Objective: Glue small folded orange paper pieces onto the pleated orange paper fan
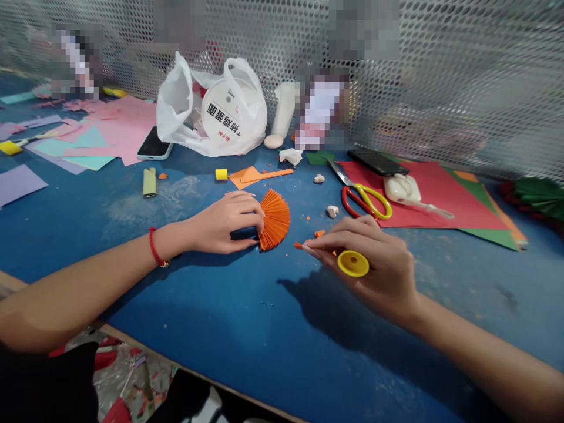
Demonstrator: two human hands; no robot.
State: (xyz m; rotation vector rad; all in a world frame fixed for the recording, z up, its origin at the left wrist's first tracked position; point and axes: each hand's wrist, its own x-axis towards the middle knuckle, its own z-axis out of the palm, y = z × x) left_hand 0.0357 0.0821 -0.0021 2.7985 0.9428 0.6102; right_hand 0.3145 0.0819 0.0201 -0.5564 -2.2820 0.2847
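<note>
My left hand is closed on the near edge of an orange pleated paper fan, which is spread in a half round on the blue table. Off to the right, slightly above the table, my right hand is closed. Its thumb and fingertips pinch a small orange paper scrap. A yellow glue stick is tucked in the same hand, with only its round end showing. Beyond the fan lie a yellow cap, a cut orange paper piece and scissors with red and yellow handles.
A white plastic bag with a round tub stands at the back. Phones, a lighter and pink paper lie left. Red paper holds a black phone at right. A perforated metal partition closes the back.
</note>
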